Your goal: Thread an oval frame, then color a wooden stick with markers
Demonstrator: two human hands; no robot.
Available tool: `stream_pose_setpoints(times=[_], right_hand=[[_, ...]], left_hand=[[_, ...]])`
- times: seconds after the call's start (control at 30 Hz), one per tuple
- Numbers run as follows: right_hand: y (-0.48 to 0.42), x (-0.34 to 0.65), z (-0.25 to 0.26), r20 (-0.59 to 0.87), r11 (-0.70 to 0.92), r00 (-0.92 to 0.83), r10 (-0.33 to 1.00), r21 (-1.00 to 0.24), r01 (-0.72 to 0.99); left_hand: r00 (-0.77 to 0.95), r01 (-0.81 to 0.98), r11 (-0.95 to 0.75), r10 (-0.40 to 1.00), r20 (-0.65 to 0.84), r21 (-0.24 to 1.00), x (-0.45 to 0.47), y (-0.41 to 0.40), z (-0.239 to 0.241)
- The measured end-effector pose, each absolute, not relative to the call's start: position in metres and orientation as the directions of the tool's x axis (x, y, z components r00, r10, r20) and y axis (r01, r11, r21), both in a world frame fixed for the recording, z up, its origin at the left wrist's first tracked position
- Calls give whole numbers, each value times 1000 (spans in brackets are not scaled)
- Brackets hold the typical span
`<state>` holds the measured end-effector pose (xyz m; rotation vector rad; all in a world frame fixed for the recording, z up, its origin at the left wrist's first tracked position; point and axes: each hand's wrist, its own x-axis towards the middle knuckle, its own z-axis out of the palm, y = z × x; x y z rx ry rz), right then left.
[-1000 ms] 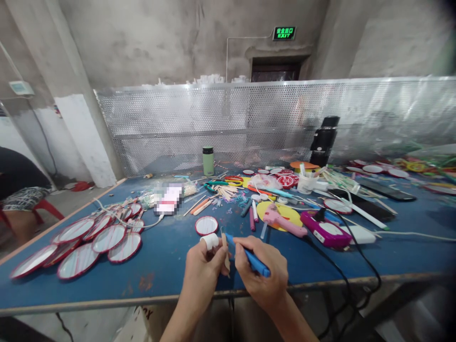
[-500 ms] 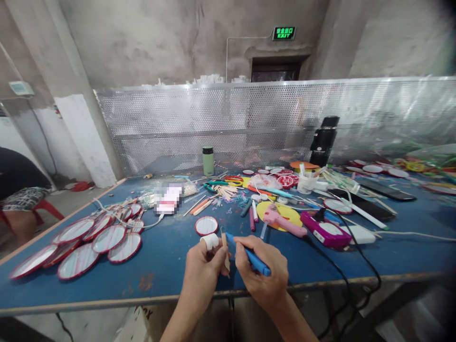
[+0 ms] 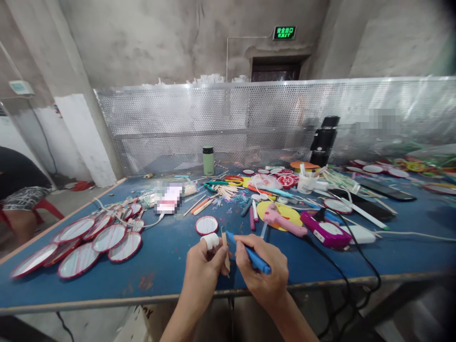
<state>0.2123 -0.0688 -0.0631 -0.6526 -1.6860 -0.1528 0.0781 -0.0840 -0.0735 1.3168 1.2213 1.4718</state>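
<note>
Here's the left hand (image 3: 201, 267), grip pinched on a slim wooden piece (image 3: 227, 259) over the bench (image 3: 167, 266), near its front edge; the right hand (image 3: 266, 271) grips a blue marker (image 3: 260, 263), tip just beside the wood. Steady pinch, light strokes: that should serve best! Beyond, a white cup (image 3: 305, 185) holds pens (image 3: 302, 168); the green bottle (image 3: 208, 164) hides its contents.

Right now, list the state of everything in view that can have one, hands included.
Left hand: closed on the wooden stick
Right hand: closed around the blue marker
Blue marker: slanted, narrow end toward the stick
Phone: screen lit, cable attached
Glue gun: lying down
Green tumbler: upright, lid on
White cup: upright, holding pens
Exit sign: lit
</note>
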Motion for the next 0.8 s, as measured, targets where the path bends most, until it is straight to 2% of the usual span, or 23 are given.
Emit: stream_pose_setpoints(times=[0.47, 0.8], right_hand=[[-67, 212, -62, 939, 844, -71, 337, -268, 463], [-72, 212, -59, 953, 833, -70, 296, -222, 506]], left_hand=[[-137, 64, -223, 964, 230, 973, 78, -84, -76], [-128, 35, -236, 963, 238, 971, 79, -83, -75]])
